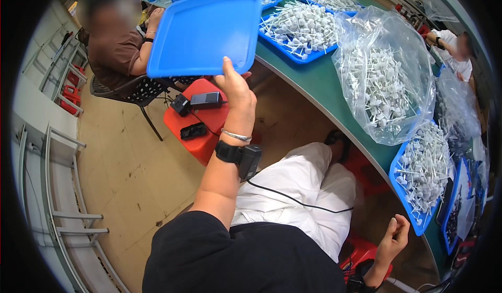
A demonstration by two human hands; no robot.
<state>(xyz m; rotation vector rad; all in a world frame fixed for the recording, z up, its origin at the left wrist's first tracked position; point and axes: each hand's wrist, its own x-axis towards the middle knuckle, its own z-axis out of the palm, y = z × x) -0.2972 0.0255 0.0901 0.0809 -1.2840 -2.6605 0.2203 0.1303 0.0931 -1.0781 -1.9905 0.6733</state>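
My left hand (236,90) grips the near edge of a blue plastic tray (206,31), thumb over the rim. The tray is raised and tilted beside the table, its inner face bare. My right hand (392,241) is at the lower right, fingers loosely bent and apart, with nothing visible in it. Nearest to it, a blue tray (420,225) heaped with white thin-stemmed parts (424,167) juts past the table edge. Beyond that lies a large clear plastic bag (384,78) filled with the same kind of parts.
The curved green table (314,83) carries another loaded tray (300,29). A red stool (196,120) on my left holds a black box-shaped device (206,100) and cables. One person (117,47) sits at the left, another (452,52) across the table. My wrist device trails a black cable (298,199).
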